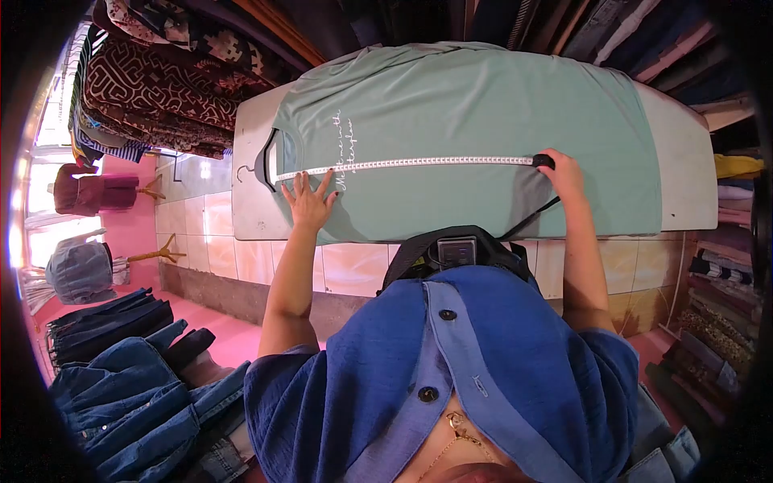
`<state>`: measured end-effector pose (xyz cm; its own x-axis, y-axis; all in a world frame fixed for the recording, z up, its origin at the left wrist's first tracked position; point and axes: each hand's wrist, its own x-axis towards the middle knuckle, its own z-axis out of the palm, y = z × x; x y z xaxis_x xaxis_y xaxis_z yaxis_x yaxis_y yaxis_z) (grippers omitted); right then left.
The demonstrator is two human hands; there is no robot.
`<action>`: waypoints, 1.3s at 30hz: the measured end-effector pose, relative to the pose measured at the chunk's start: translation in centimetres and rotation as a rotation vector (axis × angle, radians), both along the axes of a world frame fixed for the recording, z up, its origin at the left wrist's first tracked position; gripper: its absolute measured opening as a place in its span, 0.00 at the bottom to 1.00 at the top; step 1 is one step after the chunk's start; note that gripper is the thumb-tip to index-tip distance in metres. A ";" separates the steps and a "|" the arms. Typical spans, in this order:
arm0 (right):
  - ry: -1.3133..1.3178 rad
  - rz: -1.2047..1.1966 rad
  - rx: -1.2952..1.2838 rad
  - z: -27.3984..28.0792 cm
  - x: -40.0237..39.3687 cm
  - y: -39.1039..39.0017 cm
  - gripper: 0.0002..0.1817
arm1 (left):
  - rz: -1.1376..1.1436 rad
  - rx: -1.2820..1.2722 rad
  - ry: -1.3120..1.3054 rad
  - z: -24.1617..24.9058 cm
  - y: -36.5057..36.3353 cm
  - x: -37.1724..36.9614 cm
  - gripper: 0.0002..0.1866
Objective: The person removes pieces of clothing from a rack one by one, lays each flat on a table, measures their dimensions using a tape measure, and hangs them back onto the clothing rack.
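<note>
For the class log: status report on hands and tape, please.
Left hand flat, pinning the measuring tape near the collar. Right hand holds the other end. Tape stretched along green T-shirt. Nothing in the way.

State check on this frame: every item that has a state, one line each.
green T-shirt: laid flat on the table, on a hanger.
measuring tape: stretched straight across the shirt, collar end to hem side.
left hand: flat, fingers spread, pressing the shirt beside the tape's collar end.
right hand: closed on the tape's other end.
folded fabrics: stacked beyond the table.
denim clothes: heaped at lower left.
</note>
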<state>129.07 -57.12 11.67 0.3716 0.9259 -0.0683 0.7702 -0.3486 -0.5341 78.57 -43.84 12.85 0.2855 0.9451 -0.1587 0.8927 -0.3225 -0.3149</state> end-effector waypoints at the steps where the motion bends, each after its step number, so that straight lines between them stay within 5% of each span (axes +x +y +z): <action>1: 0.003 0.001 -0.001 -0.2 0.6 -0.3 0.16 | -0.021 0.004 -0.008 0.0 -0.1 -0.1 0.27; 11: 0.021 -0.096 -0.017 -0.2 1.0 -1.0 0.15 | -0.116 0.105 -0.041 0.1 0.5 0.9 0.26; 17: 0.030 -0.119 -0.032 -0.3 0.9 -1.0 0.15 | -0.092 -0.068 -0.060 -0.2 0.1 3.1 0.28; 20: 0.016 -0.121 -0.012 -0.3 0.7 -0.8 0.14 | -0.206 0.087 -0.210 -0.4 -0.9 3.5 0.29; 39: 0.001 0.048 -0.151 0.2 6.0 -1.1 0.16 | -0.018 -0.024 -0.015 -0.1 -3.7 10.3 0.27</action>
<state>135.05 -58.17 11.84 0.3270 0.9217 -0.2085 0.7875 -0.3877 -0.4791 88.87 -47.50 12.71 0.3050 0.9358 -0.1769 0.8911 -0.3460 -0.2936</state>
